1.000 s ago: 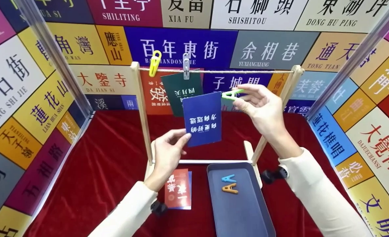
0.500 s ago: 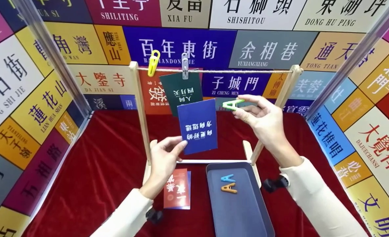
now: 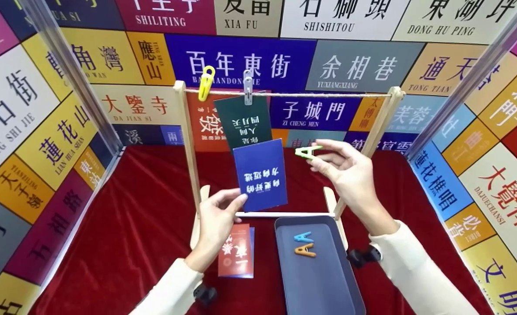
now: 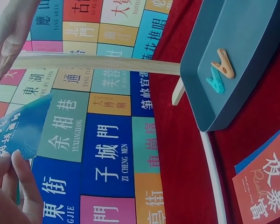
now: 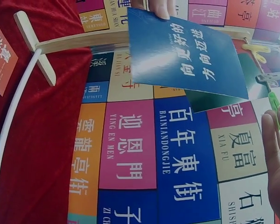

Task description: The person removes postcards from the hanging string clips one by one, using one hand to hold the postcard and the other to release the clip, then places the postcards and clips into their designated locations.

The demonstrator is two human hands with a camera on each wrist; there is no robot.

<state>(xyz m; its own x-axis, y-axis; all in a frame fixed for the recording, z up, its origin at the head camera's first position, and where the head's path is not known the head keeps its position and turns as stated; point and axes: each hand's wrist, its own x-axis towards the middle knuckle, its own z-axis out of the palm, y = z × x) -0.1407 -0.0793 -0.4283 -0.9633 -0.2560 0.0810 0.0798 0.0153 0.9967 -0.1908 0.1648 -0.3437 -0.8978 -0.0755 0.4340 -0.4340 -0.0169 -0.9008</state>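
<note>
In the head view my left hand (image 3: 218, 216) pinches a blue card (image 3: 262, 168) with white characters by its lower left edge, holding it up in front of the rack. My right hand (image 3: 352, 175) pinches a small green clothespin (image 3: 304, 152) between thumb and fingers, a short way right of the card. Behind the blue card, a dark green card (image 3: 244, 116) hangs from the string under a grey clothespin (image 3: 247, 87). Left of it a red card (image 3: 202, 124) hangs below a yellow clothespin (image 3: 206, 83). The blue card overlaps the green card's lower part.
A wooden rack (image 3: 191, 153) with a string (image 3: 319, 95) across its top stands on red cloth (image 3: 144, 210). A dark tray (image 3: 315, 284) holds a blue clothespin (image 3: 303, 237) and an orange clothespin (image 3: 305, 250). Left of it lies a red card (image 3: 240, 258) over a blue one.
Both hands have come down from the string. The blue card, in the left hand, has moved down and slightly left; the green clothespin, in the right hand, has moved down, and the gap between them has widened.
</note>
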